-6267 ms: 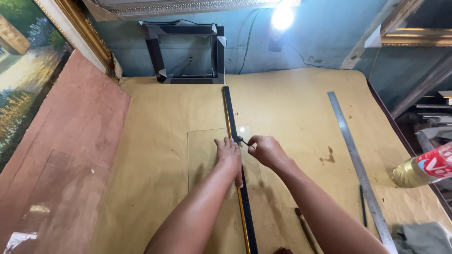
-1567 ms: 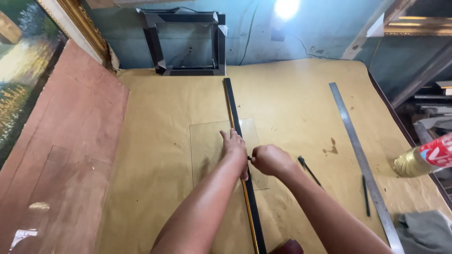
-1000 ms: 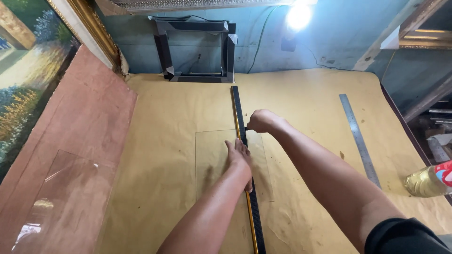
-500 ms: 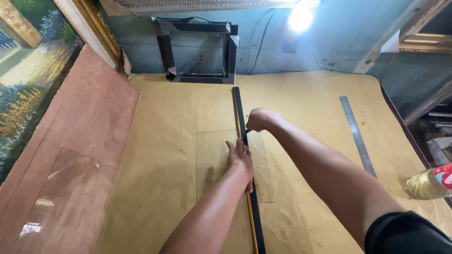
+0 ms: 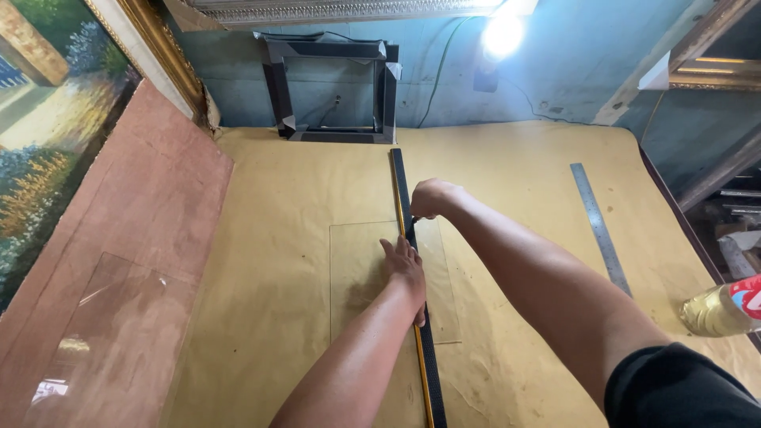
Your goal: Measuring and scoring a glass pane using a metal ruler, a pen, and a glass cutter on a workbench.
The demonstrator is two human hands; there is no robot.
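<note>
I'm pressing my left hand [image 5: 407, 273] flat, fingers spread, on the straightedge [image 5: 412, 285]; my right hand [image 5: 430, 198], now fisted around a hidden cutter, is sitting at the glass's [image 5: 372, 277] far edge.

glass sheet [image 5: 372, 277]: clear, glossy | table cover [image 5: 261, 238]: matt brown paper | ruler [image 5: 598, 226]: dull metal

Our left hand [image 5: 407, 268] lies palm down, fingers extended and together, forearm reaching straight ahead from below. Our right hand [image 5: 429, 198] is closed in a fist farther forward, wrist bent slightly, its arm extending diagonally from the lower right.
</note>
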